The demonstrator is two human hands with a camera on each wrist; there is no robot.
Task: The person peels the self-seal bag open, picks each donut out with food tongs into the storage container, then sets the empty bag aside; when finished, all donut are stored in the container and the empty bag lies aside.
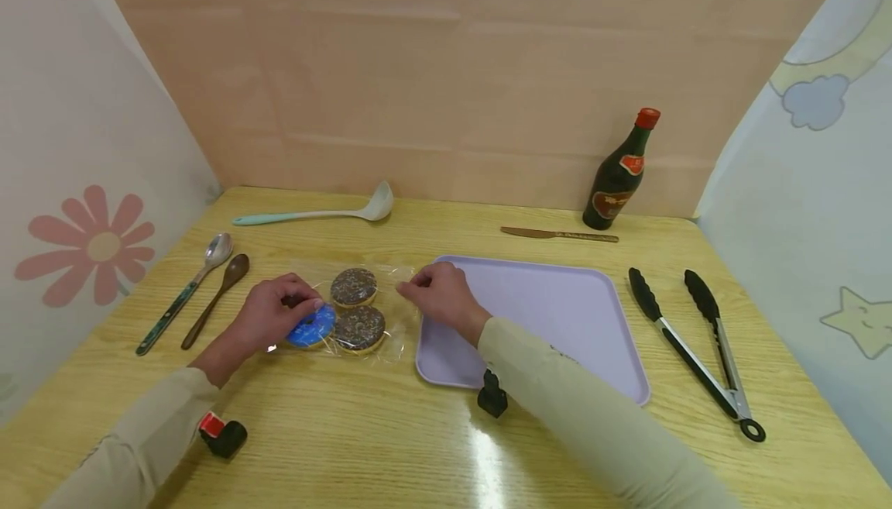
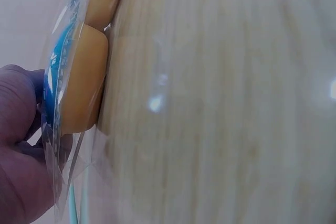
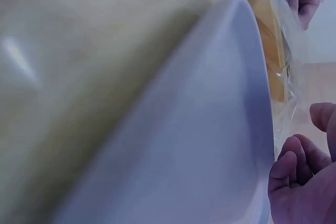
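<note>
Pinching the clear bag (image 1: 394, 311), the left hand (image 1: 268, 312) overlaps a blue donut (image 1: 317, 329).

Doughnuts (image 1: 359, 331) in a bag (image 1: 399, 325) between spoons (image 1: 172, 315) and tray (image 1: 550, 300), tongs (image 1: 698, 369) at right, ladle (image 1: 377, 205) behind.

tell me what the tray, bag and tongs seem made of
Tray: probably plastic, matte, evenly lilac with a moulded-looking rim.
Bag: clear, glossy plastic film, judging by creases and glints.
Tongs: likely metal arms with a silvery sheen; dull black tips, perhaps silicone.
</note>
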